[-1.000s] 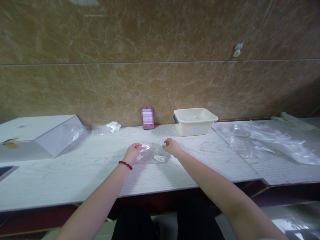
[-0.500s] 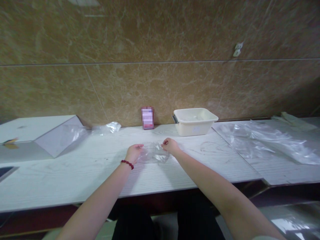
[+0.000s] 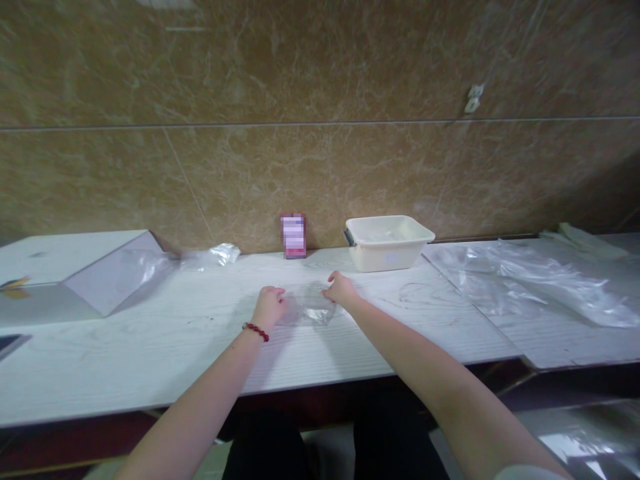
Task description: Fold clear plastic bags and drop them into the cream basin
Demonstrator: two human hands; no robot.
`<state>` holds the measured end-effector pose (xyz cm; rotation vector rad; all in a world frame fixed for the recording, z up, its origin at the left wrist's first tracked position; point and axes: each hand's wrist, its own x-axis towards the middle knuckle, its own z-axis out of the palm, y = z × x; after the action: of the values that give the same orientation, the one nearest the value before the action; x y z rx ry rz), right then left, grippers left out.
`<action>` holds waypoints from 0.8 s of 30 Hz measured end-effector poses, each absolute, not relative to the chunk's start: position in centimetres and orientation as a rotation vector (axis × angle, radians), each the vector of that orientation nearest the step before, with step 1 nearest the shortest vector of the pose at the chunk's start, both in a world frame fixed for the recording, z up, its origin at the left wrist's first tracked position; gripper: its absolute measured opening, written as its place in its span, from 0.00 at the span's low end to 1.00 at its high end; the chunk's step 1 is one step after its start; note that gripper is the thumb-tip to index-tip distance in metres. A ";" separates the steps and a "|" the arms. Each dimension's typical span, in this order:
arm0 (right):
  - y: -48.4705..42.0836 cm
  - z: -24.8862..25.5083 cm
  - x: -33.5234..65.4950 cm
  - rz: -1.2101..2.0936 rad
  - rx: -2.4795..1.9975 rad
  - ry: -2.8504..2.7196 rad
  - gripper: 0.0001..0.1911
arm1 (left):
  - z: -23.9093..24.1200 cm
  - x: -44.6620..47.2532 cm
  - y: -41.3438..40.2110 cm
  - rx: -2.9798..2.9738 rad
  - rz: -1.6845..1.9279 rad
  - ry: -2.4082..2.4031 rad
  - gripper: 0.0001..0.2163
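A small clear plastic bag (image 3: pixel 316 313) lies crinkled on the white wood-grain table, between my two hands. My left hand (image 3: pixel 270 307), with a red bead bracelet (image 3: pixel 257 331) at the wrist, is closed with curled fingers at the bag's left edge. The exact grip is partly hidden behind the fingers. At the bag's right side is my right hand (image 3: pixel 342 292). Its thumb and forefinger are apart, and the thumb tip is at the bag's upper right edge.
A cream plastic bin (image 3: pixel 391 255) stands behind my right hand by the wall. A phone (image 3: pixel 293 236) leans upright on the wall. At left is a white box (image 3: pixel 60 260) with clear plastic (image 3: pixel 220 255) beside it. Larger plastic sheets (image 3: pixel 530 273) spread over the right side.
The right thumb and forefinger have parted from their pinch on the bag. The bag has flattened somewhat between the hands. My left hand has turned slightly and stays at its edge.
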<state>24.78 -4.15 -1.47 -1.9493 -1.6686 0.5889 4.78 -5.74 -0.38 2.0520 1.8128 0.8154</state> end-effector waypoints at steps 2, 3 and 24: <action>-4.2 -1.4 24.7 0.618 -1.944 -1.684 0.21 | -0.2 5.5 -6.3 2.319 0.815 1.828 0.15; -4.3 -1.3 24.7 0.630 -1.943 -1.691 0.20 | -0.2 6.0 -6.6 2.459 0.776 1.797 0.15; -8.9 0.6 19.4 0.407 -1.814 -2.086 0.17 | -1.9 7.8 -7.8 2.737 0.210 1.498 0.27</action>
<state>19.36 -8.88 0.62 -1.8137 -2.0861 0.4071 7.85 -7.76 -1.85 2.7373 1.4985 0.2097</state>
